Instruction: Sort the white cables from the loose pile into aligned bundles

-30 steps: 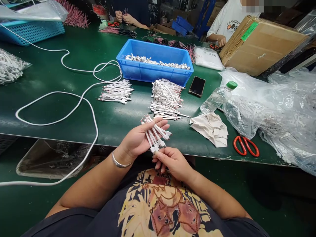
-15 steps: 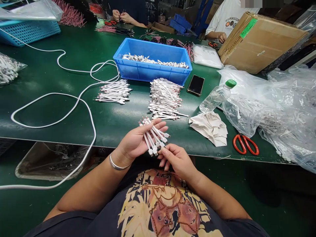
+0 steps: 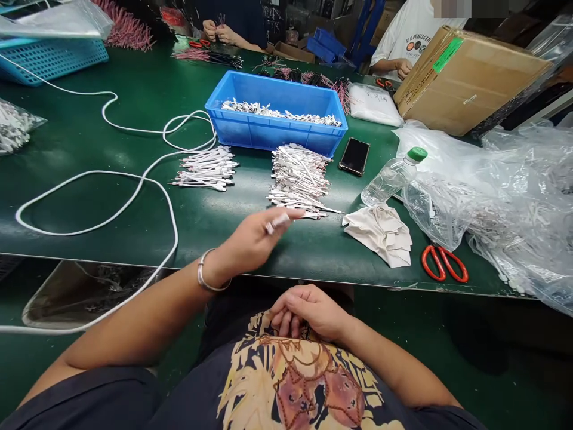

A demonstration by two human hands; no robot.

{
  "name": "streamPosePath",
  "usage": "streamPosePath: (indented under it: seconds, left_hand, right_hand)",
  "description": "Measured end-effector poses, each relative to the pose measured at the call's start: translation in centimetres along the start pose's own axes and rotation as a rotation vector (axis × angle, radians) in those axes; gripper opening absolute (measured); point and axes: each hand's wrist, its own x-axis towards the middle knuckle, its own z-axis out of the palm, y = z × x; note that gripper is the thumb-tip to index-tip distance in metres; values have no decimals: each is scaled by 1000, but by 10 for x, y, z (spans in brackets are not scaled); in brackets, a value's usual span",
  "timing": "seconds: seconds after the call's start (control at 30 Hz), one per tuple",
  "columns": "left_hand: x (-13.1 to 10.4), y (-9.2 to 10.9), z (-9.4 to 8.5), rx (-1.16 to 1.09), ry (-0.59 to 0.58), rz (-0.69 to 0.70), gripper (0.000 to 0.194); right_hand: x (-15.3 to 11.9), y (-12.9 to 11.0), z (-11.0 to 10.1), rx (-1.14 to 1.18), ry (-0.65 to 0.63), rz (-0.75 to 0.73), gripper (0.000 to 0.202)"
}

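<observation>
My left hand [image 3: 250, 239], with a silver bangle on the wrist, is closed round short white cables; their pale ends [image 3: 277, 223] poke out between thumb and fingers, and the rest is hidden. It hovers over the front of the table, just short of a large pile of short white cables [image 3: 299, 179]. A smaller pile of similar cables [image 3: 208, 167] lies further left. My right hand [image 3: 308, 310] is in front of my shirt, below the table edge, fingers curled and thumb against the index finger; whatever it may hold is hidden.
Behind the piles stands a blue bin [image 3: 275, 128] of white pieces. To the right are a phone [image 3: 354, 156], a bottle [image 3: 389, 179], a cloth [image 3: 380, 233], red-handled scissors [image 3: 444, 263] and plastic bags [image 3: 505, 209]. A white cord [image 3: 168, 209] loops at left. Two people sit opposite.
My left hand has turned over and closed round the cables that lay fanned on its open palm. My right hand has drawn away from them, down toward my body.
</observation>
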Motion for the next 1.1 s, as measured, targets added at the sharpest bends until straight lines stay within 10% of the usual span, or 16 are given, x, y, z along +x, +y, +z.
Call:
streamPosePath:
  seconds: [0.17,0.47,0.6,0.83,0.93,1.1]
  left_hand:
    - [-25,-28,7,416,-441,119,39]
    - [-38,-42,5,548,-543,240,77]
    - [-48,-35,4,376,-346,159,75]
    - [-105,-45,-4,219,486,2,13]
    - [-117,-58,-4,324,485,-106,8]
    - [-108,-72,-1,371,140,-271,31]
  right_hand:
    - [5,7,-11,327,-189,17,90]
    - [17,6,-5,372,-88,0,51]
    - [15,4,-5,348,-110,58,50]
    - [14,4,-13,342,-182,167,52]
    - [15,3,-9,315,-121,176,49]
    - [15,4,0,236,-59,149,39]
